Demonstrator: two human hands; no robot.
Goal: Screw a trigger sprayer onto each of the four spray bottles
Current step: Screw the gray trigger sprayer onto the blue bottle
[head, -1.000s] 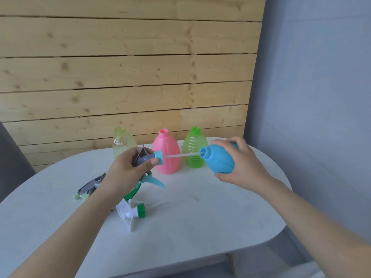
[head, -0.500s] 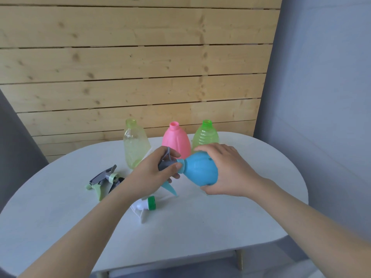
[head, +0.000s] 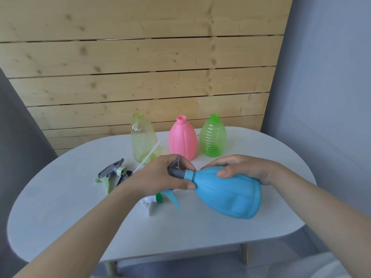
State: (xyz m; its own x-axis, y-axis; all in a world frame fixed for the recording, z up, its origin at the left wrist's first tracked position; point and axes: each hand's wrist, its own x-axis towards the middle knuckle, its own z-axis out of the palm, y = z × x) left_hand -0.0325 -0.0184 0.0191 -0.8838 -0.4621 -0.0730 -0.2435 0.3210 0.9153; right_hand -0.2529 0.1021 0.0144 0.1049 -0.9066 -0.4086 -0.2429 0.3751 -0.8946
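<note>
While our left hand (head: 160,177) pinches the grey-and-blue plastic trigger sprayer (head: 177,173) and our right hand (head: 241,169) clasps the tilted blue plastic bottle (head: 228,193) mid-frame, we risk cross-threading its collar.

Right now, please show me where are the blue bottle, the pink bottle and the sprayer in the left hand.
blue bottle (head: 230,195): head view, on its wide body.
pink bottle (head: 182,140): head view, on its belly.
sprayer (head: 176,173): head view, on the grey head beside the collar.

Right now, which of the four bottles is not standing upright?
The blue bottle: it is held tilted above the table; the other three stand upright.
</note>
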